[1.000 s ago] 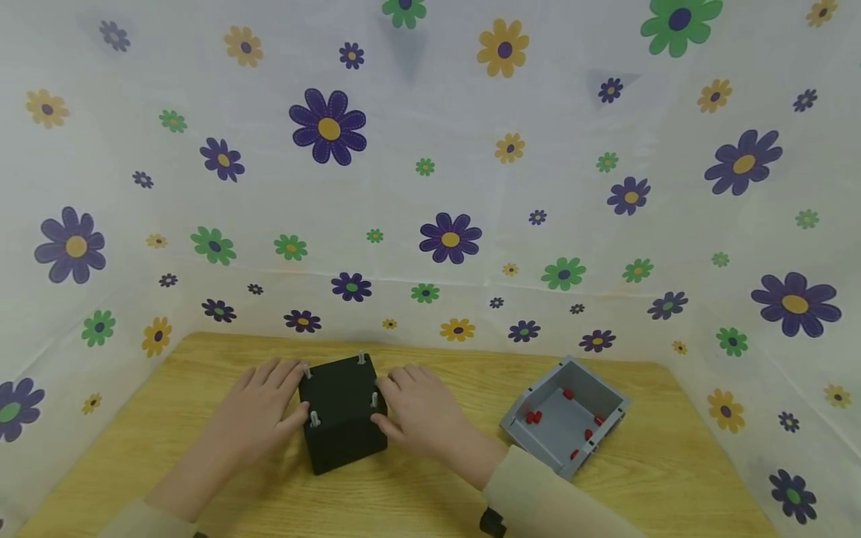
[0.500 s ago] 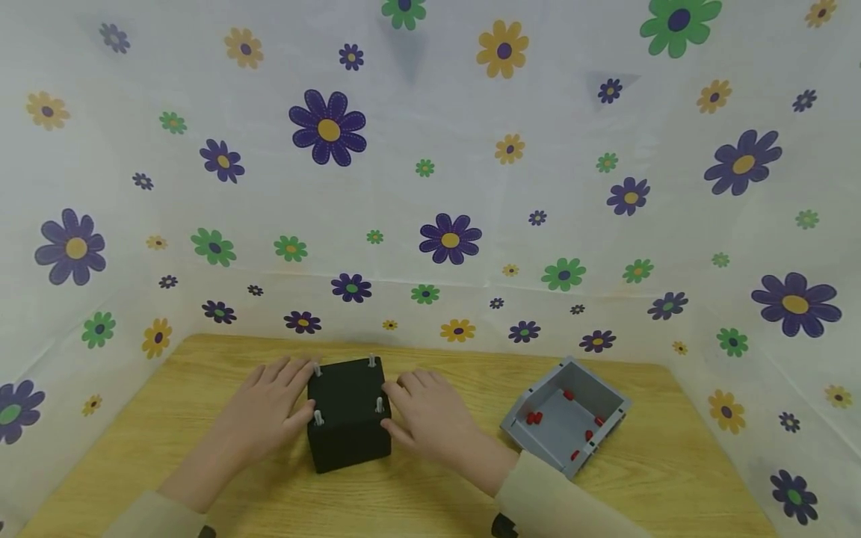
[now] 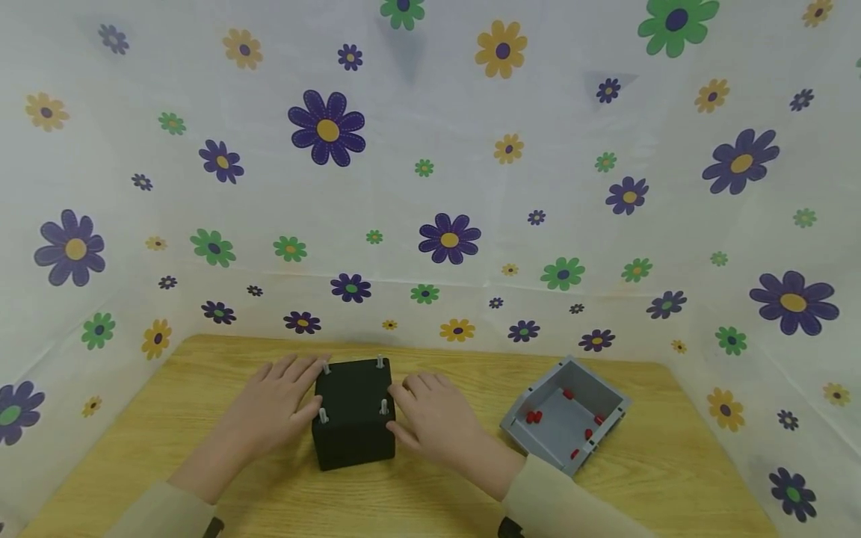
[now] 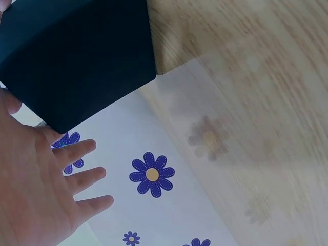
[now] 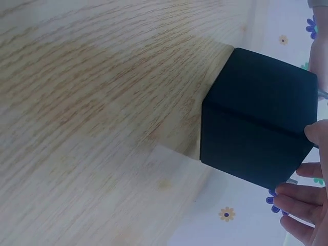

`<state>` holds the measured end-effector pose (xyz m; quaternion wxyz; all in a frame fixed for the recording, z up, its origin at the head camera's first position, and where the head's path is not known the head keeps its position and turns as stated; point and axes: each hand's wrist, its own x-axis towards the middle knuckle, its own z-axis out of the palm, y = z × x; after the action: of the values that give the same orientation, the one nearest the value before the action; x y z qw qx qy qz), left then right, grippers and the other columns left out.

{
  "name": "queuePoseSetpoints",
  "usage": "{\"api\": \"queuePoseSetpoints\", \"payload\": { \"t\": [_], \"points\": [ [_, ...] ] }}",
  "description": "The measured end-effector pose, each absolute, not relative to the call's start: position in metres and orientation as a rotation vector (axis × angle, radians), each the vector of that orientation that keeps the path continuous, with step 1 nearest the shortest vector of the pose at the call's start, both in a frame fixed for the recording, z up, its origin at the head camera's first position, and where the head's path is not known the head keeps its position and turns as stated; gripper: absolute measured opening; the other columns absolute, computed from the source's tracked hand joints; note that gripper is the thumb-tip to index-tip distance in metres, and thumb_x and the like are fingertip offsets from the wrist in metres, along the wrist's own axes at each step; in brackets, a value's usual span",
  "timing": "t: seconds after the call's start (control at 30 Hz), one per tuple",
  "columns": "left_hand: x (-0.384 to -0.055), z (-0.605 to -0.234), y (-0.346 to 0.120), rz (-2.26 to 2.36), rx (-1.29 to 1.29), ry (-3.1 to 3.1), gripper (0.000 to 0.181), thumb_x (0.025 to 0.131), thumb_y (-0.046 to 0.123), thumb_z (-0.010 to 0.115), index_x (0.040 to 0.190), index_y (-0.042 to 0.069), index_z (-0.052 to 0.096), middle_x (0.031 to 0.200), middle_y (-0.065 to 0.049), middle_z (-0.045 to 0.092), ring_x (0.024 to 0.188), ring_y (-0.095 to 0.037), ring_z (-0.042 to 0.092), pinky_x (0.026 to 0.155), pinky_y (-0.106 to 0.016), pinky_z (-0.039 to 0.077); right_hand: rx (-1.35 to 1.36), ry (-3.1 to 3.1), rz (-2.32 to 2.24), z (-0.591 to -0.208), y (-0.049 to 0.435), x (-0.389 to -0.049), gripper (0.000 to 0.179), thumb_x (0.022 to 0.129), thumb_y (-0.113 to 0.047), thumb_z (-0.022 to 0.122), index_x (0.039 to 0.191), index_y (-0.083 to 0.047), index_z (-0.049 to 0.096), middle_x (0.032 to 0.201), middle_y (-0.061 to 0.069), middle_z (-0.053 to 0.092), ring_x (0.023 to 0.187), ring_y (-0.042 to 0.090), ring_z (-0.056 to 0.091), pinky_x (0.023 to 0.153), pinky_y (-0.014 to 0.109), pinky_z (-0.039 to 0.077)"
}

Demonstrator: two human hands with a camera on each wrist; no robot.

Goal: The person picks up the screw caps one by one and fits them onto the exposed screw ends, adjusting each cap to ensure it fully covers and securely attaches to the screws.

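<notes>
A black box (image 3: 355,442) with a metal peg (image 3: 384,407) sticking up near each corner of its top stands on the wooden table, between both hands. My left hand (image 3: 272,407) lies against its left side, fingers extended and thumb near the front peg. In the left wrist view those fingers spread straight past the black box (image 4: 87,61). From the right, my right hand (image 3: 440,422) touches the opposite side with thumb and fingertips. The right wrist view shows the right thumb (image 5: 313,134) at the edge of the black box (image 5: 256,113).
Right of the hands, a grey bin (image 3: 558,437) holds several small red pieces (image 3: 534,417). The right forearm passes close by its near left corner. A flower-printed sheet (image 3: 390,194) hangs behind and at both sides of the wooden table (image 3: 417,508).
Both hands and the black box have shifted slightly right, and the box has turned so that its front faces me more squarely. The grey bin has stayed put.
</notes>
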<state>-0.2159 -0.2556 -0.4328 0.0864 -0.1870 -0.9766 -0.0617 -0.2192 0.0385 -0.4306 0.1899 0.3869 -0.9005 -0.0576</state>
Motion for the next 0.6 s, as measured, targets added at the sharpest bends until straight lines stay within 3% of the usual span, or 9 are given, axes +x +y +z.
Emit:
{"api": "queuePoseSetpoints", "payload": {
  "t": [0.37, 0.6],
  "points": [
    [-0.220, -0.432, -0.245, -0.150, -0.602, -2.913, 0.062, 0.108, 0.037, 0.052, 0.161, 0.006, 0.044, 0.161, -0.019, 0.051, 0.149, -0.048, 0.044, 0.123, -0.068, 0.033, 1.074, -2.526, -0.134, -0.433, 0.046, -0.216, 0.047, 0.106, -0.052, 0.061, 0.137, -0.017, 0.063, 0.123, 0.000, 0.068, 0.115, 0.017, 0.065, 0.105, 0.035, 0.054],
    [-0.222, -0.435, -0.241, -0.083, -0.661, -2.871, 0.060, 0.109, 0.036, 0.053, 0.158, 0.002, 0.048, 0.155, -0.018, 0.057, 0.144, -0.042, 0.052, 0.121, -0.062, 0.039, 1.075, -2.524, -0.104, -0.434, 0.051, -0.213, 0.045, 0.105, -0.049, 0.063, 0.136, -0.016, 0.063, 0.122, 0.000, 0.069, 0.115, 0.017, 0.066, 0.103, 0.035, 0.055]
  ]
}}
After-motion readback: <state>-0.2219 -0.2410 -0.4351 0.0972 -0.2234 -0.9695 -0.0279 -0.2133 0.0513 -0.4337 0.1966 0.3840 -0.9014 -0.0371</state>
